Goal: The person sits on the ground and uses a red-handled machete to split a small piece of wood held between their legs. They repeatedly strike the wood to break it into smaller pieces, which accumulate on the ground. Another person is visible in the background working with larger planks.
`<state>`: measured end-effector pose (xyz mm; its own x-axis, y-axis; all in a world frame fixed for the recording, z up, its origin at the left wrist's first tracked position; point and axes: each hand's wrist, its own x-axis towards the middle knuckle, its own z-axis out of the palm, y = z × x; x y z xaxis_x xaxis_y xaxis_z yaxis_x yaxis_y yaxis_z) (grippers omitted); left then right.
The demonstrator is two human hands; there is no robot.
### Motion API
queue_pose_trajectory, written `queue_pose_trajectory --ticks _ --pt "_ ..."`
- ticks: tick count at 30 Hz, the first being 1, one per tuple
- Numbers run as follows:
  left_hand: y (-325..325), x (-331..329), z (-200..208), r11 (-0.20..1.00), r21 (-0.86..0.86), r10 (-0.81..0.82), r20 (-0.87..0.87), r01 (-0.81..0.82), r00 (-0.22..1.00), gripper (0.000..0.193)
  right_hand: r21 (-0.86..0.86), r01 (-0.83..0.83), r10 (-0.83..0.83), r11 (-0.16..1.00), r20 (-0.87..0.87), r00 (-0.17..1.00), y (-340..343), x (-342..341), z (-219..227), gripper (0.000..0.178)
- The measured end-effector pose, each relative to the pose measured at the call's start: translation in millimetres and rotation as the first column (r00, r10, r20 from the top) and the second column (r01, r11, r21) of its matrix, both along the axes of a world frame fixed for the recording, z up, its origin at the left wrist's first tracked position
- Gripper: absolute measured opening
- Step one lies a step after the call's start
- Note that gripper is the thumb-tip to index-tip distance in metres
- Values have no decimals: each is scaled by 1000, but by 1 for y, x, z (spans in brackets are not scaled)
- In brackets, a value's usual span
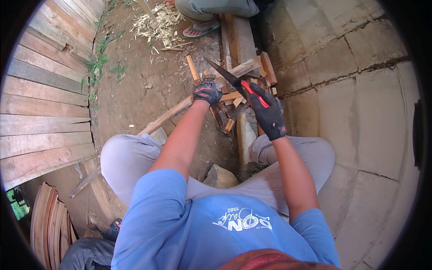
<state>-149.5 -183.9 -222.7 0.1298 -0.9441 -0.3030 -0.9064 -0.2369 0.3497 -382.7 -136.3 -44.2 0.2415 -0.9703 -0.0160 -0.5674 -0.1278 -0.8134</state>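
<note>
My right hand, in a black glove, is wrapped around the red handle of a handsaw. The dark blade points up and to the left, crossing over a long wooden pole; whether its teeth touch the wood I cannot tell. My left hand, in a black and red glove, is closed on the pole just left of the blade. Running diagonally, the pole goes from the lower left past my knee to the pile of wood beyond my hands. A narrow wood strip sticks up behind my left hand.
Wood offcuts lie heaped between my legs and a thick beam. A stone is by my lap. Another person's sandalled foot is near wood shavings. A plank wall stands left, a block wall right.
</note>
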Motion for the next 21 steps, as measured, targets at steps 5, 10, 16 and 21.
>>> queue_pose_trajectory --ticks 5,10,16,21 --pt "2 -11 -1 997 -32 72 -26 -73 997 55 -29 -18 20 999 67 998 7 -4 -12 39" --pt "-3 -5 3 997 28 72 -69 -70 995 56 -1 -18 18 1000 28 999 7 0 -7 39" --pt "-4 -7 5 996 55 66 -40 -64 997 54 36 22 -22 999 -1 1000 2 -1 -3 39" --pt "-7 -1 -9 996 41 85 -78 -82 993 57 26 -12 13 1000 -20 1000 8 6 -3 40"
